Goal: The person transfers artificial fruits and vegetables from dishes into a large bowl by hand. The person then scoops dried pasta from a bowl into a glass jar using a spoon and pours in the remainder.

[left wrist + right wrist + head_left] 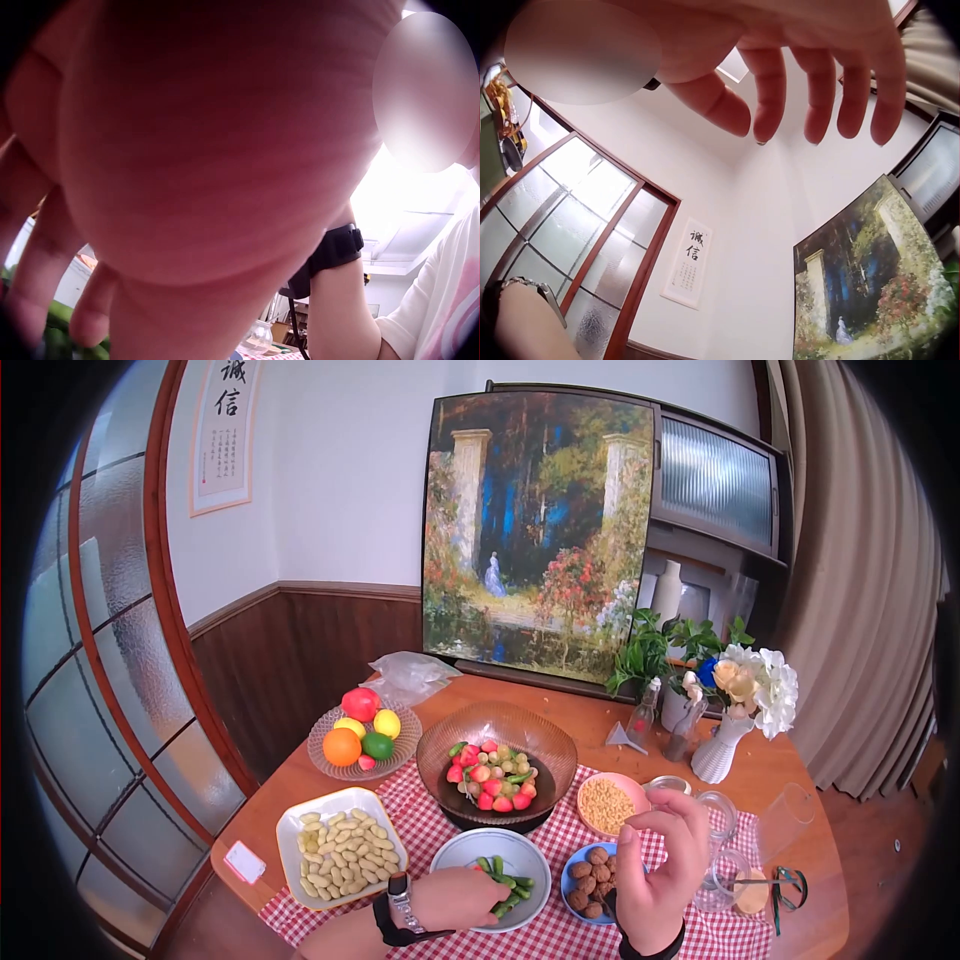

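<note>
My left hand (460, 900) reaches down into a pale bowl (446, 847) of small, long green vegetables (522, 887) that look like peppers. Its fingertips are among them, mostly hidden by the back of the hand. In the left wrist view the fingers (46, 259) point down toward green shapes, and the palm fills most of the picture. My right hand (665, 870) is raised beside a blue bowl (571, 857) of walnuts (592, 877). Its fingers (819, 97) bend loosely and are spread apart in the right wrist view, with nothing held.
A white tray (290, 825) of peanuts stands at left. Behind are a fruit plate (322, 748), a large glass bowl (560, 745) of strawberries and green pieces, and a pink bowl (588, 785) of yellow kernels. Glass jars (722, 880), scissors (790, 890) and a flower vase (715, 757) occupy the right.
</note>
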